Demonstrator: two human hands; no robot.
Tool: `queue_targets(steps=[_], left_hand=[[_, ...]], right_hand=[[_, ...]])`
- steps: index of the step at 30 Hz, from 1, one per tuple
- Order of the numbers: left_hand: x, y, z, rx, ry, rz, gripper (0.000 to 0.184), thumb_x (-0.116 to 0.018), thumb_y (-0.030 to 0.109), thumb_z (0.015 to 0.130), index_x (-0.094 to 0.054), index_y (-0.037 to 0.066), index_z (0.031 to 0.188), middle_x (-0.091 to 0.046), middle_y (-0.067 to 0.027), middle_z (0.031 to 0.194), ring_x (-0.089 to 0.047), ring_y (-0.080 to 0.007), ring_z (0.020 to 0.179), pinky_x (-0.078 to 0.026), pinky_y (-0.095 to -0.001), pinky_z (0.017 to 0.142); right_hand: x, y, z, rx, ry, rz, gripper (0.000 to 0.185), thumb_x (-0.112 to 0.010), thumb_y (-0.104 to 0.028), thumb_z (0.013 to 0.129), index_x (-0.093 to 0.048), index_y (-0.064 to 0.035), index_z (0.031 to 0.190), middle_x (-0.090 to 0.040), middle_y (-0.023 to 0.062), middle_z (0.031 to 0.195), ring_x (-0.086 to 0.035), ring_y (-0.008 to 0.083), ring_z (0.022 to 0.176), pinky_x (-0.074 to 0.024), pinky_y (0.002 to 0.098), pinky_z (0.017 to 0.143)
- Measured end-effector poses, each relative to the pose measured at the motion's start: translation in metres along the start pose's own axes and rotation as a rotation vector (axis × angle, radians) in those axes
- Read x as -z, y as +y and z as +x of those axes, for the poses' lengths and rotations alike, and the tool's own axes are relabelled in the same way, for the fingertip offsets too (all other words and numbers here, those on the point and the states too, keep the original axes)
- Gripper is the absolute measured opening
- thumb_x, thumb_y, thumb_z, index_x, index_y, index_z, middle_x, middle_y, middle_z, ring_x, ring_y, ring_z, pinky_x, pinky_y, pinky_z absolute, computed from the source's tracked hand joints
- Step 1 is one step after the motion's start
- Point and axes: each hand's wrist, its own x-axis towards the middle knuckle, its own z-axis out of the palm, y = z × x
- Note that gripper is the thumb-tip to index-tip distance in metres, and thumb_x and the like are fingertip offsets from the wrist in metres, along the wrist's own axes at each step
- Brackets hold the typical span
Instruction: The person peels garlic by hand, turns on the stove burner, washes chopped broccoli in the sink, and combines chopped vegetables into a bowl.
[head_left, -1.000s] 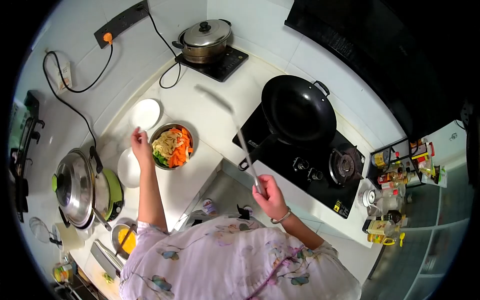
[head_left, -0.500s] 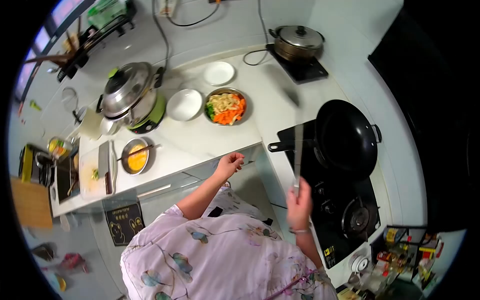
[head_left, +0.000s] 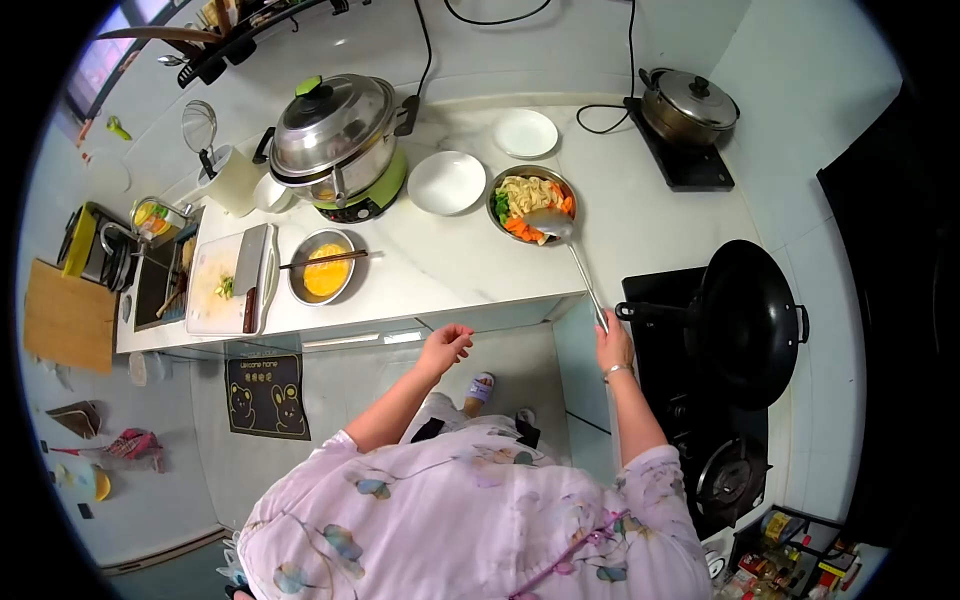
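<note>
My right hand (head_left: 613,345) grips the handle of a long metal cooking spoon (head_left: 583,268) in the head view. The spoon's rounded head is over the front edge of a metal bowl (head_left: 494,223). In that bowl lie orange carrot pieces (head_left: 521,231), pale yellow slices (head_left: 528,194) and something green; whether the spoon touches them I cannot tell. My left hand (head_left: 446,350) hovers in front of the counter edge, fingers curled in with nothing visible in them. To the right of my right hand, a black wok (head_left: 750,320) sits on the stove, its handle pointing towards that hand.
On the counter are two white plates (head_left: 446,184), a steamer pot (head_left: 335,130), a bowl of beaten egg (head_left: 326,277) with chopsticks across it, and a cutting board (head_left: 212,290) with a knife (head_left: 249,275). A lidded pot (head_left: 690,105) stands at the back right. Bottles (head_left: 765,570) fill the lower right.
My right hand has swung the spoon, raised and blurred before, leftward and down over the metal bowl. The camera view has shifted. My left hand stays curled before the counter.
</note>
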Motion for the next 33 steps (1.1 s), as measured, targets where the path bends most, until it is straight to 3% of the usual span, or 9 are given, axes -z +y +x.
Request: queue_targets(steps=[6,7,10,13,20,21,25,28,33], left_hand=[[0.022,-0.005,-0.005,0.013,0.014,0.004,0.015,-0.054,0.017,0.087,-0.059,0.008,0.099,-0.06,-0.0012,0.082,-0.055,-0.0092,0.065,-0.042,-0.0222,0.056],[0.026,-0.007,-0.003,0.009,0.04,-0.008,0.016,-0.055,0.017,0.087,-0.059,0.008,0.099,-0.061,-0.0013,0.081,-0.055,-0.0093,0.066,-0.042,-0.022,0.055],[0.03,-0.007,0.007,-0.004,0.045,-0.008,0.017,-0.056,0.018,0.086,-0.059,0.008,0.099,-0.062,-0.0019,0.081,-0.056,-0.0097,0.065,-0.042,-0.0225,0.055],[0.025,0.003,0.009,0.025,-0.031,0.039,0.017,-0.056,0.019,0.086,-0.059,0.008,0.098,-0.062,-0.0017,0.081,-0.056,-0.0096,0.064,-0.042,-0.022,0.055],[0.003,0.023,0.032,0.067,-0.126,0.114,0.013,-0.054,0.017,0.088,-0.059,0.009,0.097,-0.061,-0.0006,0.079,-0.054,-0.0086,0.063,-0.041,-0.0207,0.054],[-0.001,0.026,0.037,0.068,-0.163,0.123,0.013,-0.055,0.017,0.088,-0.059,0.009,0.097,-0.061,-0.0005,0.079,-0.054,-0.0085,0.063,-0.041,-0.0206,0.055],[-0.032,0.026,0.06,0.075,-0.39,0.245,0.014,-0.054,0.015,0.086,-0.059,0.008,0.097,-0.06,-0.0011,0.079,-0.054,-0.0089,0.063,-0.041,-0.0215,0.054],[-0.072,0.026,0.068,0.084,-0.586,0.392,0.015,-0.053,0.015,0.087,-0.059,0.008,0.098,-0.059,-0.0014,0.079,-0.053,-0.0088,0.062,-0.04,-0.0221,0.054],[-0.146,0.025,0.058,0.023,-0.837,0.6,0.016,-0.052,0.015,0.088,-0.058,0.007,0.1,-0.058,-0.0017,0.08,-0.052,-0.0089,0.061,-0.04,-0.0227,0.053]], right_hand=[[-0.033,0.048,0.03,0.117,0.092,-0.144,0.036,-0.054,-0.016,0.083,-0.045,-0.0125,0.117,-0.06,0.0214,0.095,-0.058,0.0375,0.085,-0.0464,0.045,0.07],[-0.037,0.053,0.036,-0.18,-0.076,-0.158,0.028,-0.051,-0.017,0.084,-0.051,-0.0119,0.112,-0.061,0.0206,0.093,-0.057,0.0375,0.086,-0.0457,0.0446,0.07],[-0.04,0.045,0.036,-0.391,0.231,0.246,0.024,-0.043,-0.02,0.085,-0.064,-0.0129,0.093,-0.064,0.0128,0.091,-0.058,0.0279,0.088,-0.0429,0.0372,0.076],[-0.033,0.044,0.032,-0.021,0.276,-0.164,0.022,-0.043,-0.018,0.085,-0.061,-0.0139,0.097,-0.06,0.01,0.093,-0.056,0.0307,0.088,-0.0429,0.041,0.076],[-0.023,0.022,0.015,-0.007,0.349,-0.534,0.037,-0.046,-0.017,0.081,-0.057,-0.013,0.116,-0.058,0.0087,0.106,-0.048,0.0266,0.105,-0.0336,0.0423,0.094],[-0.017,0.013,0.008,0.024,0.462,-0.486,0.021,-0.047,-0.016,0.08,-0.061,-0.0091,0.093,-0.053,0.0085,0.095,-0.049,0.0252,0.097,-0.0354,0.0433,0.089],[0.004,-0.005,-0.05,0.038,0.68,-0.153,0.014,-0.05,-0.015,0.082,-0.061,-0.0085,0.087,-0.056,0.0085,0.087,-0.054,0.0267,0.086,-0.0424,0.0385,0.079],[0.027,-0.007,-0.13,-0.147,0.54,-0.215,0.008,-0.056,-0.014,0.078,-0.062,-0.0091,0.081,-0.058,0.0063,0.087,-0.055,0.0256,0.085,-0.0445,0.0378,0.078],[0.038,0.025,-0.284,-0.671,0.753,0.008,0.011,-0.058,-0.017,0.079,-0.064,-0.0125,0.087,-0.06,0.0055,0.093,-0.056,0.0256,0.091,-0.0434,0.0374,0.084]])
